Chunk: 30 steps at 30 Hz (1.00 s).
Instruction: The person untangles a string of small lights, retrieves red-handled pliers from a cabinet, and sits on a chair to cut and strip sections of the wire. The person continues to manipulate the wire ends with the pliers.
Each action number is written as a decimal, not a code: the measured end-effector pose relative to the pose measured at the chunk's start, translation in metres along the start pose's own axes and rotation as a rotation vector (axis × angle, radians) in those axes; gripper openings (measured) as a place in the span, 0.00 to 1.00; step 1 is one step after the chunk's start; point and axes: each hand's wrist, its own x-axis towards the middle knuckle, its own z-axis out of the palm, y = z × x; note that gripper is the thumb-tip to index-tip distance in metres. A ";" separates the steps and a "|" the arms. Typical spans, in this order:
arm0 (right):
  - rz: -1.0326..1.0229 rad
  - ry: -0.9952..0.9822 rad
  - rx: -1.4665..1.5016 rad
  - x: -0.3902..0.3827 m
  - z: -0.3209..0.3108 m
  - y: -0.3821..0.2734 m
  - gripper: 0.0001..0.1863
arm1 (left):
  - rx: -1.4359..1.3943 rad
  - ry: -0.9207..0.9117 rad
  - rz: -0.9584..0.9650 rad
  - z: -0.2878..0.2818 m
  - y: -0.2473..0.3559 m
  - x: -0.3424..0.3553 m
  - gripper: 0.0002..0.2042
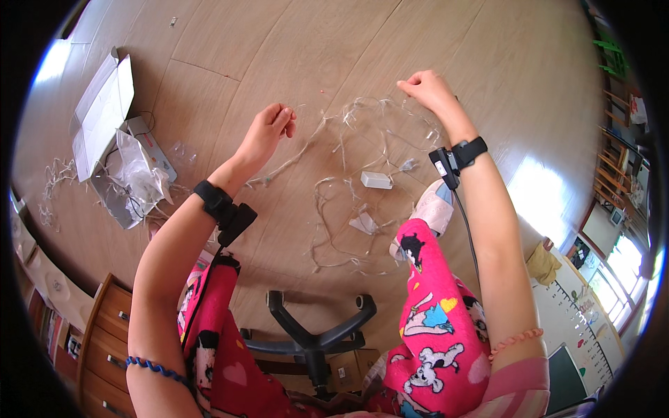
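Observation:
My left hand (269, 129) is closed in a loose fist above the floor, and a thin pale strand shows at its fingertips. Farther right, my right hand (430, 92) is raised with thumb and forefinger pinched together; what they hold, if anything, is too small to make out. Between and below the hands spreads a tangled white string of lights (352, 113), its loops running over the wooden floor toward my feet. A small white box-shaped piece (377, 180) lies among the loops, and a white paper-like scrap (363, 223) is nearer to me.
An opened white carton (106, 115) with clear plastic wrapping (136, 171) stands at the left, more pale wire (54, 188) beside it. A black chair base (306, 334) is between my legs. Wooden drawers (108, 341) are at lower left, a whiteboard (582, 313) at lower right.

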 end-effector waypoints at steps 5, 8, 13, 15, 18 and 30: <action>0.156 -0.318 0.346 0.008 0.028 0.019 0.11 | -0.063 0.081 -0.091 -0.002 -0.010 0.007 0.11; 0.019 -0.275 0.386 -0.001 0.040 0.025 0.10 | -0.119 0.079 -0.116 -0.007 -0.015 0.007 0.11; -0.016 -0.407 0.528 -0.011 0.041 0.025 0.11 | -0.247 0.085 -0.175 -0.013 -0.017 0.006 0.11; 0.056 -0.504 0.575 -0.012 0.039 0.023 0.12 | -0.300 0.063 -0.171 -0.015 -0.017 0.007 0.11; 0.124 -0.573 0.654 -0.016 0.036 0.022 0.14 | -0.403 0.084 -0.194 -0.017 -0.018 0.008 0.09; 0.003 -0.382 0.695 -0.022 0.032 0.031 0.11 | -0.530 0.207 -0.142 -0.019 -0.018 0.011 0.08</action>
